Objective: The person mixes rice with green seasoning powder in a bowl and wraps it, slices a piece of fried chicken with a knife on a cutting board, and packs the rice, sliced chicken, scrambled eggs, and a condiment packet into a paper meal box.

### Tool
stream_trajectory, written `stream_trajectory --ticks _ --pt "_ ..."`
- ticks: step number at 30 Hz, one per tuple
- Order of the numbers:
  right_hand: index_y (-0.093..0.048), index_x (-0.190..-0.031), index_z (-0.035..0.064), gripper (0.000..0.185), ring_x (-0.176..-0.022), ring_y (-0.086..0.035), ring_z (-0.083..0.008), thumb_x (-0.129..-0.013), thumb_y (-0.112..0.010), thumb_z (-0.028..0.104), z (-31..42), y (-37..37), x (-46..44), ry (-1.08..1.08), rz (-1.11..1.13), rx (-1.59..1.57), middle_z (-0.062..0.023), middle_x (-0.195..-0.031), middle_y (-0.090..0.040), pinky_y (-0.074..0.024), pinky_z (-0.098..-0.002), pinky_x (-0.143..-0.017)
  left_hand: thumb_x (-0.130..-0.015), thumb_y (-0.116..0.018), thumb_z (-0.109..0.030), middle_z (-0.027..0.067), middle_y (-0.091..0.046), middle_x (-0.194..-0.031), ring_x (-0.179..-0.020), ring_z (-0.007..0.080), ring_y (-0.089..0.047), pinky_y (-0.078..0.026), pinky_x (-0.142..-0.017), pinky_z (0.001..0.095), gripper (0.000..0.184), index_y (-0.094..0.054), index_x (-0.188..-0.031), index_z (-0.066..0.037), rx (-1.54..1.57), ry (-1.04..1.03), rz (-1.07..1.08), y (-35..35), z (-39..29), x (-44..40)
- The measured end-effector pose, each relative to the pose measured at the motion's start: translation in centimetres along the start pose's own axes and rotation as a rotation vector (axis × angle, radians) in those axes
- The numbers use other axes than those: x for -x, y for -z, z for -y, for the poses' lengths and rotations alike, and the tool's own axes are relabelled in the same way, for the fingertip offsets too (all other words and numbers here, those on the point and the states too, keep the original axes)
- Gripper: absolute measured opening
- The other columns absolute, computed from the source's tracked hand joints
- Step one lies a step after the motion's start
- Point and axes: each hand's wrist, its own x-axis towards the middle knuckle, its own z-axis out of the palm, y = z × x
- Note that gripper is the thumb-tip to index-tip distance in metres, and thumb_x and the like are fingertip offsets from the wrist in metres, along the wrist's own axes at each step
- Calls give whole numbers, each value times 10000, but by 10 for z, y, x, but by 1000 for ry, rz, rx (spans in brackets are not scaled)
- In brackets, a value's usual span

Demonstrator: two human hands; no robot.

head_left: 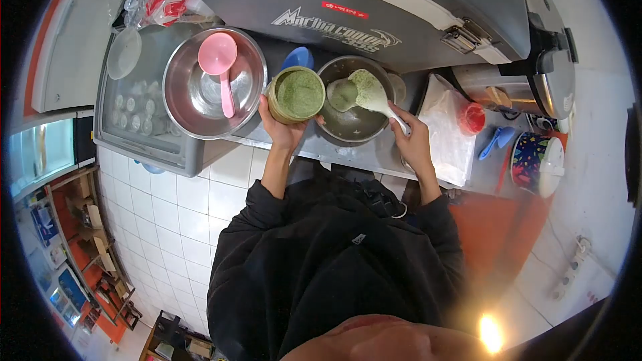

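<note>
My left hand [283, 132] is wrapped round a round tin [297, 95] filled almost to the rim with a pale green, grainy substance. A white rice paddle [376, 95], its blade smeared with the same green, is gripped by its handle in my right hand [412, 144]. The paddle's blade is over a steel pot [353, 130], where a small mound of green lies against it. Tin and pot are side by side, the tin held at the pot's left rim. Whether the paddle touches the pot's bottom I cannot tell.
A pink ladle [218, 55] rests in a wide steel bowl [179, 107] at left. Behind the pot stands a large grey cooler box [267, 0]. To the right are plastic sheets [445, 134], a blue scoop [496, 142] and a patterned canister [528, 160].
</note>
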Motion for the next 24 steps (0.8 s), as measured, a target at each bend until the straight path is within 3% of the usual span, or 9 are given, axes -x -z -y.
stream_trajectory --ticks 4,6,8,11,15,18,24 --pt "-614 -1201 91 334 -860 -643 -218 -870 -585 118 -3 2 2 125 -62 61 -147 -1049 -670 -473 -310 -808 -867 -234 -689 177 -598 -1061 -807 310 -613 -516 -579 450 785 -447 -1268 -49 38 7 -14 3 -1 1" --pt "-628 -1180 115 321 -952 -625 -343 -867 -583 173 4 6 4 53 -62 158 -183 -1049 -649 -477 -368 -838 -868 -232 -687 179 -600 -1054 -793 310 -611 -514 -576 449 786 -451 -1262 -44 60 17 -48 7 -1 1" --pt "-628 -1180 126 321 -911 -628 -337 -867 -579 173 5 7 6 83 -83 199 -166 -1011 -654 -483 -371 -812 -874 -257 -671 165 -585 -1095 -839 337 -612 -522 -609 482 750 -451 -1256 -55 61 3 61 10 -3 0" --pt "-625 -1188 147 332 -823 -633 -314 -860 -577 165 9 8 6 121 -97 260 -128 -934 -653 -496 -370 -746 -872 -235 -675 192 -596 -1039 -781 328 -602 -508 -578 454 777 -451 -1253 -34 63 12 -65 4 -3 1" --pt "-612 -1209 161 379 -679 -608 -253 -837 -590 90 11 2 9 204 -180 414 -85 -784 -591 -491 -322 -637 -873 -234 -671 201 -587 -1054 -798 336 -603 -507 -580 456 774 -444 -1258 -34 45 10 -21 6 -4 1" --pt "-597 -1230 199 438 -623 -612 -219 -807 -596 89 7 -2 12 265 -186 505 -37 -837 -613 -495 -314 -554 -873 -233 -672 202 -580 -1072 -818 335 -604 -505 -578 458 774 -441 -1260 -35 50 5 -38 6 -4 2" --pt "-617 -1187 180 386 -678 -614 -181 -812 -598 94 6 -18 1 371 -316 708 -13 -881 -633 -497 -298 -560 -880 -231 -667 172 -583 -1093 -855 328 -606 -518 -586 464 757 -447 -1258 -48 57 -11 23 9 -5 2"
